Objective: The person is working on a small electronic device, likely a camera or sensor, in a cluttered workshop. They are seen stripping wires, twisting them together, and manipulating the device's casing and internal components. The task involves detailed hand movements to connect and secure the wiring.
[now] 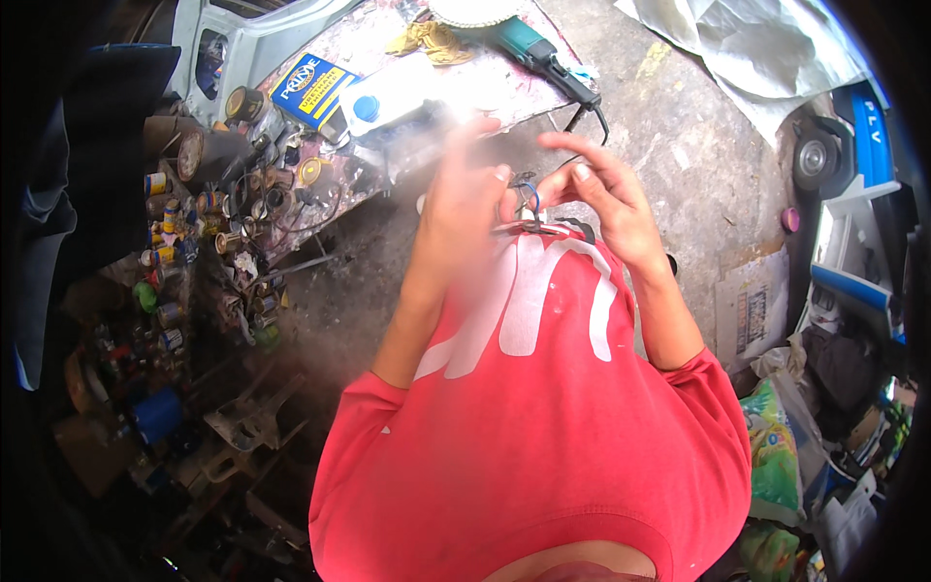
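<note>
Both hands are raised close together in front of my red shirt (543,417). My left hand (464,209) is partly blurred, its index finger stretched out and the other fingers curled in toward the middle. My right hand (603,199) mirrors it, index finger extended, thumb and lower fingers bent inward. Between the fingertips is a small dark thing with a thin blue loop (529,192). Its kind cannot be made out, and the fingers hide part of it. Both hands seem closed on it, just above the shirt's hem.
A spattered table (529,102) ahead bears a blue-and-yellow tin (312,92), a white jug (407,92), a yellow cloth (432,41) and a green corded power tool (533,53). Several cans (204,155) crowd the left. Bags (776,451) and a blue-and-white toy-like vehicle (853,223) stand right.
</note>
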